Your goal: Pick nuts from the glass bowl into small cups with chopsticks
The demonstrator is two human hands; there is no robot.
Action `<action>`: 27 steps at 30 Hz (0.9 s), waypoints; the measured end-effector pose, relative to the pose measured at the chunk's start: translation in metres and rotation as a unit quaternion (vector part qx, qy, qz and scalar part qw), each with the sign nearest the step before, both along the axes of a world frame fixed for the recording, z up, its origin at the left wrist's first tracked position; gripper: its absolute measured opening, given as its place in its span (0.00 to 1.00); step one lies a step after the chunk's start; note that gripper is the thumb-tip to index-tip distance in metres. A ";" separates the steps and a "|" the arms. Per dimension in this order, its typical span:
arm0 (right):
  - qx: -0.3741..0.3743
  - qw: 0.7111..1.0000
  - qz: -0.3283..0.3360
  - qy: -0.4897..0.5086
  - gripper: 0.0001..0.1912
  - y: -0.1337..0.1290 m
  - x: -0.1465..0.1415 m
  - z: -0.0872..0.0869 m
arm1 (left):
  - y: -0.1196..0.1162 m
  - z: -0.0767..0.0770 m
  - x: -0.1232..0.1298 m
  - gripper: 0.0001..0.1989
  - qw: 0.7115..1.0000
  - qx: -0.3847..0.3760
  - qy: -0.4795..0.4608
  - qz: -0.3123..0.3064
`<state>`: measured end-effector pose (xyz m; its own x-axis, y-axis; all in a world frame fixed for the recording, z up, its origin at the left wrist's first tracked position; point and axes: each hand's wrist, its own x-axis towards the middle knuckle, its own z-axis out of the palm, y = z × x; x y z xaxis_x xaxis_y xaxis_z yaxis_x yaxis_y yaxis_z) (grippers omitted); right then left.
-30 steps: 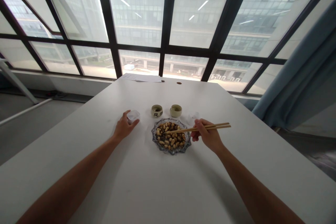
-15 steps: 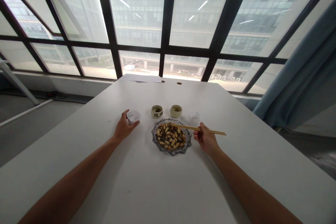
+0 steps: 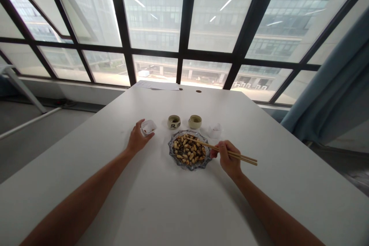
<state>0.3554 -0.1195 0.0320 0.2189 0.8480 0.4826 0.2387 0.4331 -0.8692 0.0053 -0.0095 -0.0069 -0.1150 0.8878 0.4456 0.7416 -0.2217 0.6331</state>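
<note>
A scalloped glass bowl (image 3: 171, 154) holds peanuts (image 3: 188, 153) mixed with dark seeds at the middle of the white table (image 3: 161, 207). My right hand (image 3: 229, 157), at the bowl's right edge, is closed on wooden chopsticks (image 3: 242, 157), whose tips reach over the peanuts. To the bowl's left, my left hand (image 3: 138, 138) grips a small clear plastic cup (image 3: 148, 127) between thumb and fingers; something small and reddish shows in it.
Two pale green ceramic cups (image 3: 174, 122) (image 3: 195, 122) stand behind the bowl, with a second clear cup (image 3: 215, 130) to their right. Papers (image 3: 157, 85) lie at the far edge, near two holes. A blue curtain (image 3: 325, 92) hangs at the right.
The chopsticks have tilted, their rear ends lower and nearer me, and my right hand has turned with them. A small reddish thing now shows in the left clear cup. The view has shifted slightly.
</note>
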 end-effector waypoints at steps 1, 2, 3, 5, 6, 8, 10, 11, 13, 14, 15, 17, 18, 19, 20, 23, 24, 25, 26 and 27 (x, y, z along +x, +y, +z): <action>0.000 1.000 -0.001 0.009 0.23 0.002 0.001 -0.001 | 0.000 0.000 -0.001 0.39 1.000 -0.017 0.001 0.012; -0.002 1.000 -0.002 0.021 0.23 0.003 0.002 -0.002 | 0.001 0.000 -0.002 0.39 0.999 -0.038 0.003 0.024; -0.008 0.999 -0.003 0.038 0.23 0.006 0.002 -0.003 | 0.002 0.001 -0.004 0.39 0.998 -0.061 0.006 0.034; -0.028 0.995 0.000 0.096 0.23 0.012 0.005 -0.006 | 0.003 0.007 -0.008 0.42 0.994 -0.093 0.017 0.046; -0.041 0.990 0.004 0.134 0.24 0.016 0.007 -0.008 | 0.004 0.012 -0.010 0.44 0.994 -0.093 0.026 0.050; -0.072 0.973 0.009 0.219 0.24 0.026 0.011 -0.013 | 0.005 0.025 -0.010 0.46 0.996 -0.053 0.054 0.050; -0.113 0.951 0.010 0.287 0.25 0.035 0.017 -0.020 | 0.008 0.041 -0.002 0.44 0.994 0.014 0.103 0.031; -0.135 0.940 0.009 0.314 0.24 0.040 0.019 -0.023 | 0.011 0.048 0.007 0.42 0.991 0.036 0.129 0.011; -0.168 0.918 0.007 0.358 0.23 0.046 0.024 -0.028 | 0.020 0.059 0.029 0.39 0.984 0.031 0.172 -0.042; -0.176 0.910 0.007 0.375 0.22 0.048 0.026 -0.029 | 0.026 0.063 0.042 0.38 0.979 0.017 0.189 -0.069; -0.178 0.904 0.007 0.389 0.21 0.049 0.027 -0.030 | 0.034 0.065 0.054 0.38 0.974 -0.002 0.204 -0.094; -0.177 0.898 0.009 0.403 0.20 0.049 0.029 -0.031 | 0.052 0.065 0.076 0.41 0.964 -0.048 0.229 -0.129; -0.176 0.898 0.007 0.403 0.20 0.049 0.029 -0.031 | 0.061 0.064 0.084 0.43 0.959 -0.074 0.236 -0.137; -0.175 0.899 0.002 0.401 0.20 0.048 0.028 -0.031 | 0.069 0.063 0.090 0.44 0.955 -0.108 0.239 -0.141; -0.175 0.900 -0.004 0.399 0.20 0.047 0.027 -0.031 | 0.076 0.062 0.094 0.45 0.950 -0.137 0.238 -0.149; -0.171 0.904 -0.018 0.391 0.21 0.045 0.023 -0.029 | 0.086 0.060 0.097 0.45 0.940 -0.144 0.242 -0.191; -0.163 0.907 -0.019 0.387 0.22 0.044 0.022 -0.029 | 0.086 0.059 0.096 0.44 0.937 -0.119 0.252 -0.211; -0.150 0.911 -0.022 0.382 0.22 0.044 0.021 -0.028 | 0.085 0.059 0.095 0.44 0.932 -0.089 0.267 -0.227; -0.135 0.916 -0.026 0.377 0.23 0.043 0.019 -0.028 | 0.083 0.059 0.094 0.43 0.927 -0.063 0.282 -0.240; -0.120 0.920 -0.029 0.373 0.23 0.043 0.018 -0.028 | 0.081 0.058 0.093 0.42 0.921 -0.043 0.296 -0.248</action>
